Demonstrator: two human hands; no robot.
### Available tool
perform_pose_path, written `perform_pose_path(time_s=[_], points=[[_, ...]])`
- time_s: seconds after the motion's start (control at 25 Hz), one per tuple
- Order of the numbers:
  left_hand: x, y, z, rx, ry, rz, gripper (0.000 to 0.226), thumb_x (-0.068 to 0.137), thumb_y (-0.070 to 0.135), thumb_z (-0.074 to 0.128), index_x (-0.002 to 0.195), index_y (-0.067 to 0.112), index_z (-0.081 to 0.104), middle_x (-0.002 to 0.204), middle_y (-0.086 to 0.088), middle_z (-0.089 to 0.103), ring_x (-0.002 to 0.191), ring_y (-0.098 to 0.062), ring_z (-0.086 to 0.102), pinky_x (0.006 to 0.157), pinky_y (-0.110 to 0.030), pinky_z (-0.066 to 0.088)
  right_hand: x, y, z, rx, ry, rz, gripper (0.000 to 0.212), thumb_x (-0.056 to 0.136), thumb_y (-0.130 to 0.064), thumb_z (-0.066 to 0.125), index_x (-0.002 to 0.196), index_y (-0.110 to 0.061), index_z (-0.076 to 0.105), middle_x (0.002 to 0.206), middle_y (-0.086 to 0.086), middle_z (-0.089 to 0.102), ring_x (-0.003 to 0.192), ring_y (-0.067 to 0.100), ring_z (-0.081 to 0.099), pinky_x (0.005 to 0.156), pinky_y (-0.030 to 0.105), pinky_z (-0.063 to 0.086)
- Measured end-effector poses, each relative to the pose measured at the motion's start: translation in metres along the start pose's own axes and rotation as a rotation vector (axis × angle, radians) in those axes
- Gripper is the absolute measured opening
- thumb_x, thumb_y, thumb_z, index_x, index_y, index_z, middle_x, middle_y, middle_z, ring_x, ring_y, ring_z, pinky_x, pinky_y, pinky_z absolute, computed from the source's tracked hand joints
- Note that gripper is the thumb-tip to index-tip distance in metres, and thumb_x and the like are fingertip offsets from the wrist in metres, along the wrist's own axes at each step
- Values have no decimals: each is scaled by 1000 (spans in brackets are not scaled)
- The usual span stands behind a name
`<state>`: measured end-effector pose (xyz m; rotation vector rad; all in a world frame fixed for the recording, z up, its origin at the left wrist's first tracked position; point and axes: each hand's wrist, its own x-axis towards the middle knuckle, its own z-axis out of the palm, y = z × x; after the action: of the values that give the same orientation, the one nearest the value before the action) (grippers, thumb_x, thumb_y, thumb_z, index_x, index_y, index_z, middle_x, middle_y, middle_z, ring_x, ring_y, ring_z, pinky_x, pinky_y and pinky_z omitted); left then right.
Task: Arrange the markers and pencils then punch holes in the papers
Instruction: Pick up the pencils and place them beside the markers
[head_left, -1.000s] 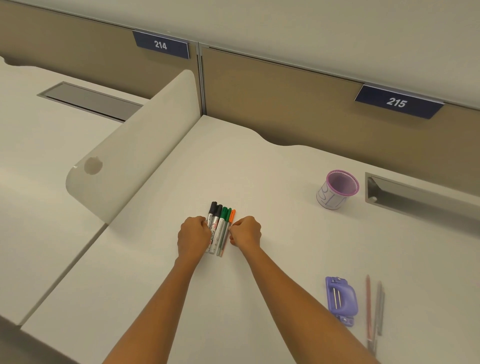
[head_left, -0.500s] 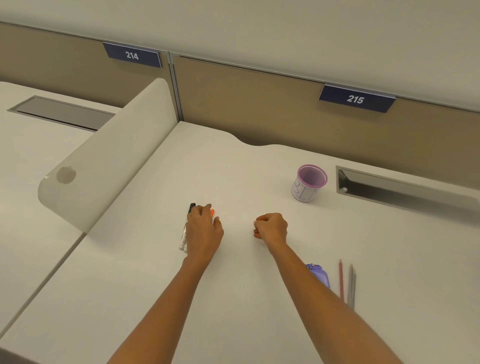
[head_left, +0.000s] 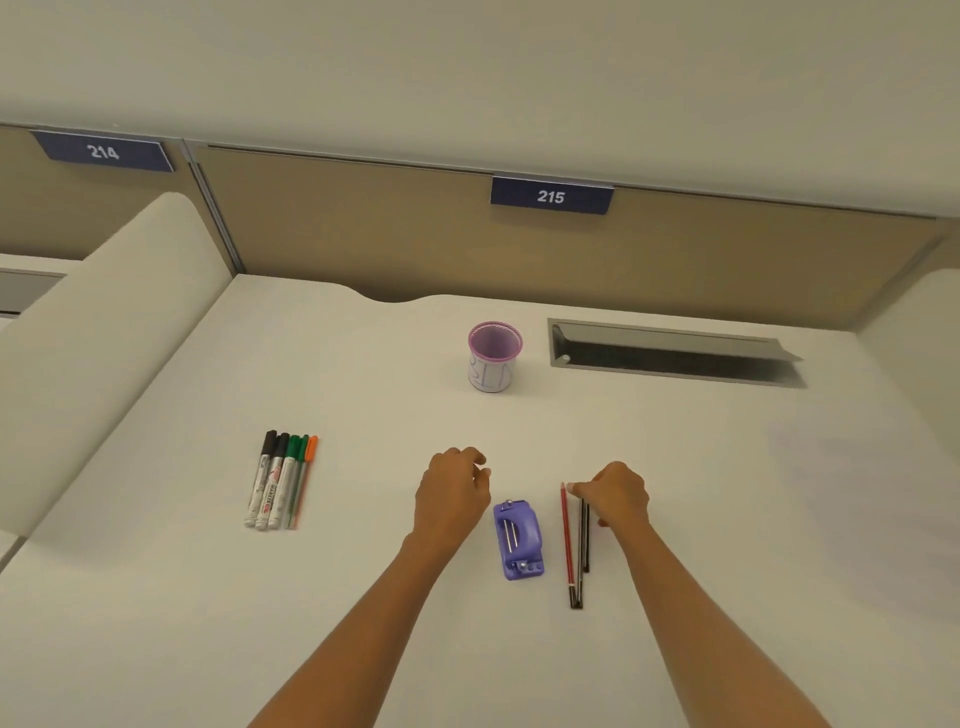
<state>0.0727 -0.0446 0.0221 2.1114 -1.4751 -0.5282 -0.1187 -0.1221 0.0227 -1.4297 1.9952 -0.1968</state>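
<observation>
Several markers (head_left: 283, 480) with black, green and orange caps lie side by side at the left of the white desk (head_left: 363, 597). A purple hole punch (head_left: 519, 540) sits at the centre front. Just right of it lie a red pencil (head_left: 567, 540) and two dark pencils (head_left: 584, 551), all parallel. My right hand (head_left: 615, 493) covers the dark pencils' far ends, with its fingertips curled down onto them beside the red pencil's tip. My left hand (head_left: 454, 488) hovers left of the punch, its fingers loosely curled and holding nothing.
A purple-rimmed pen cup (head_left: 493, 356) stands behind the hands. To its right a cable slot (head_left: 675, 353) is cut into the desk. A rounded white divider (head_left: 104, 338) borders the desk on the left, and a tan partition (head_left: 363, 228) closes the back.
Both hands have left the markers, which now lie in a neat row. The view swung right. My right hand moved onto the pencils, and my left hand followed toward the punch.
</observation>
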Motion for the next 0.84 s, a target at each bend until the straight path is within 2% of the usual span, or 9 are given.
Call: perform_pose_path(time_s=[0.12, 0.24, 0.32, 0.44, 0.64, 0.76, 0.84], points=[[-7, 24, 19, -3, -64, 33, 28, 95, 28, 47, 116, 17, 62, 109, -2, 66, 103, -19, 57, 82, -32, 49, -16, 19, 1, -54, -77, 35, 45, 73, -41, 80, 68, -14, 44, 68, 1, 54, 64, 22, 63, 58, 30, 51], [-14, 41, 30, 5, -80, 43, 31, 95, 34, 47, 115, 17, 63, 109, -2, 66, 102, -19, 59, 82, -33, 51, -28, 30, 10, -100, -96, 1, 38, 75, -38, 79, 80, -13, 50, 69, -3, 52, 70, 19, 58, 55, 24, 46], [-19, 49, 34, 3, -74, 44, 33, 95, 37, 46, 113, 16, 63, 108, -2, 67, 100, -19, 60, 82, -33, 51, -32, 31, 15, -117, -102, -28, 35, 81, -34, 75, 99, -11, 57, 84, 2, 62, 73, 18, 56, 53, 21, 42], [-26, 56, 37, 1, -67, 41, 33, 95, 38, 46, 111, 16, 65, 107, -2, 69, 96, -19, 62, 80, -32, 52, -31, 33, 17, -139, -107, -33, 40, 84, -32, 73, 111, -7, 59, 107, 9, 69, 76, 20, 57, 66, 25, 47], [-36, 56, 39, 9, -63, -15, 30, 95, 36, 48, 109, 16, 65, 105, -2, 71, 92, -20, 65, 78, -30, 51, -28, 35, 16, -174, -113, -59, 28, 81, -27, 75, 98, -11, 59, 106, 8, 70, 95, 25, 69, 70, 27, 50], [-41, 55, 40, -6, -63, -52, 28, 94, 32, 49, 109, 15, 66, 105, -2, 71, 92, -20, 65, 77, -30, 51, -26, 37, 18, -202, -118, -90, 24, 82, -25, 73, 91, -13, 55, 104, 8, 70, 94, 25, 69, 67, 27, 50], [-42, 55, 41, -30, -60, -67, 27, 94, 30, 50, 108, 15, 67, 105, -3, 72, 92, -21, 66, 78, -30, 52, -24, 38, 18, -235, -121, -114, 20, 83, -23, 70, 95, -12, 57, 103, 8, 68, 93, 25, 67, 70, 29, 51]])
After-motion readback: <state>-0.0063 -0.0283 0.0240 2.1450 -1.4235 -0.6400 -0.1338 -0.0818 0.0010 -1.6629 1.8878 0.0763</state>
